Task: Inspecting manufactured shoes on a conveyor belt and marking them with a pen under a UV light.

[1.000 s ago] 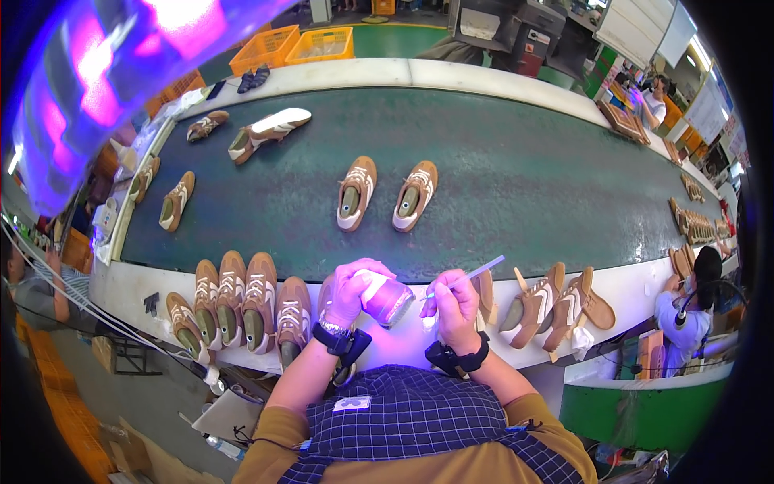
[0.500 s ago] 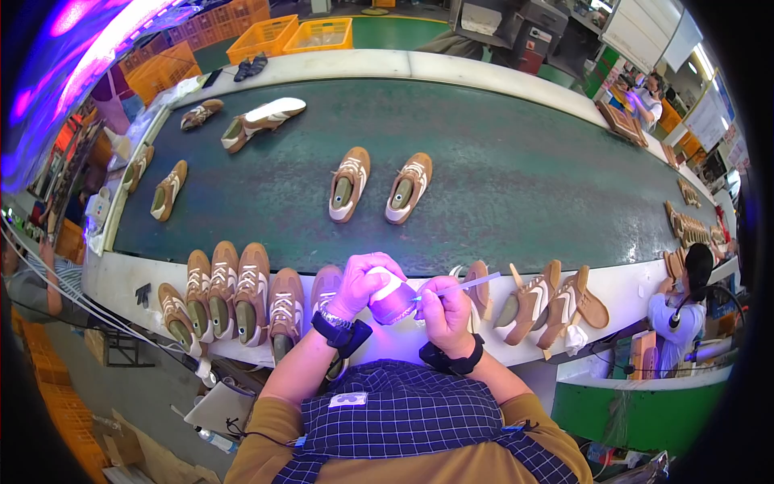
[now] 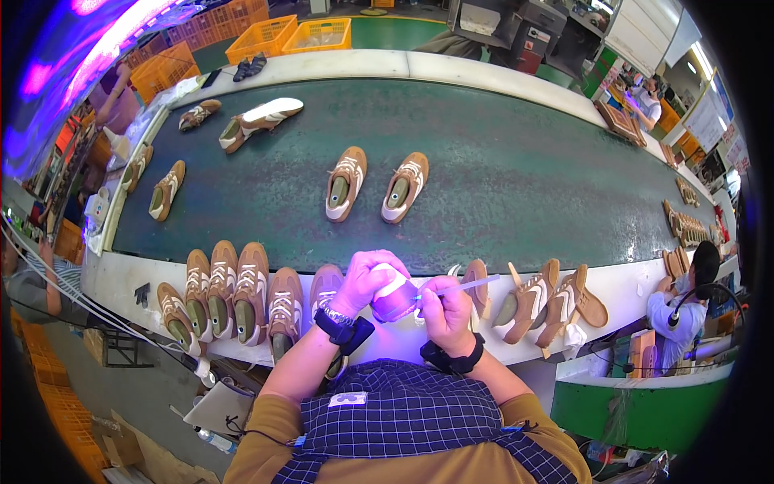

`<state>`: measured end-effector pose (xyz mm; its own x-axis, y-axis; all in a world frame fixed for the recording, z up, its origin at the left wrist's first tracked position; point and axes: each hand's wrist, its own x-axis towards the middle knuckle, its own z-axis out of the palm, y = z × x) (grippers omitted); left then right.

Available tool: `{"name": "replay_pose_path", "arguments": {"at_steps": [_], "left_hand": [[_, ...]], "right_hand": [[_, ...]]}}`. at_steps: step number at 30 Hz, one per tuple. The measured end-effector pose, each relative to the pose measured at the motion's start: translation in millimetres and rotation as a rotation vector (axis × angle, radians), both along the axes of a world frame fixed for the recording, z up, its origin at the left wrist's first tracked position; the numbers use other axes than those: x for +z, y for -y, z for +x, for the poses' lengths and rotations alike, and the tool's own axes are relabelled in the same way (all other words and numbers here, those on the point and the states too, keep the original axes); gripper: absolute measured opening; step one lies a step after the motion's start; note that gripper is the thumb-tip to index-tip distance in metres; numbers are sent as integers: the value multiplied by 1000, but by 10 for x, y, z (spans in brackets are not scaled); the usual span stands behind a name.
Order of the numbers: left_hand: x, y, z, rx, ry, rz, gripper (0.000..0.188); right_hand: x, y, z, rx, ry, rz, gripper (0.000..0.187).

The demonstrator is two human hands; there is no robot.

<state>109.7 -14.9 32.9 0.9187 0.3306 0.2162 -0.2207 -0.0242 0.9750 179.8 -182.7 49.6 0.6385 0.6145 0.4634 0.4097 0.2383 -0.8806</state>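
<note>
At the near edge of the white bench (image 3: 129, 278), a tan shoe (image 3: 393, 300) is gripped by the left hand (image 3: 364, 281), while a thin brush (image 3: 455, 285) is pinched in the right hand (image 3: 446, 310) and held at its side (purple light falls over both). Judging by the row of shoes (image 3: 234, 292) lined up left and the loose pile (image 3: 540, 298) right, the work is judged partly done, with more left.

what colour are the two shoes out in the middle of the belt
Tan-brown with white stripes and soles: the two shoes, seen in the head view.
</note>
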Motion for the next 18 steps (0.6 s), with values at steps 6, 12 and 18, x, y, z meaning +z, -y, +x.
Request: {"name": "replay_pose_path", "arguments": {"at_steps": [6,12,18], "left_hand": [[-6,2,27,-8,-16,-14,38],[9,25,41,6,-31,-79,37],[5,20,54,0,-40,-73,38]], "right_hand": [[26,35,8,34,-130,-21,4],[0,15,21,8,-107,2,3],[-1,26,31,-2,24,-41,4]]}}
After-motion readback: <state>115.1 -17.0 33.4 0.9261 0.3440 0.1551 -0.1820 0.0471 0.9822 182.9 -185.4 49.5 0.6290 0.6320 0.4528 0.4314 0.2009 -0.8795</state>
